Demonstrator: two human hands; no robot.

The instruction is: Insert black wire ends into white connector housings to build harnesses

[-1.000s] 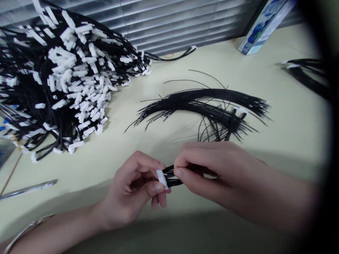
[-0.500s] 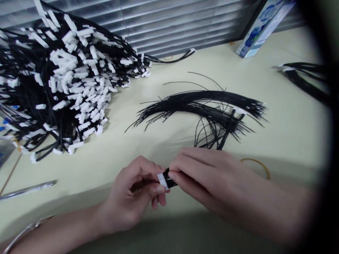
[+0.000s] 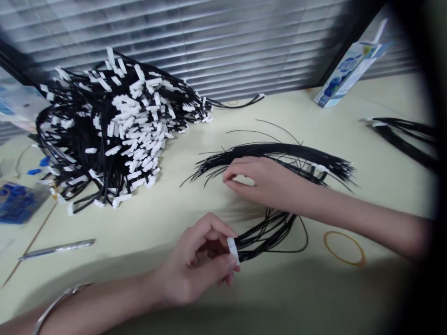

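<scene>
The small white rectangular plastic connector [image 3: 233,251], probably light and stiff, lay in the left hand [image 3: 197,263], pinched at its ends between thumb and fingers. Its thin black wires [image 3: 249,254], likely springy, trailed right; the plastic body looked the surer hold. The right hand [image 3: 267,181] hung curled by the far bundle of loose black wires [image 3: 282,149]; whether it pinched one couldn't be told.
</scene>
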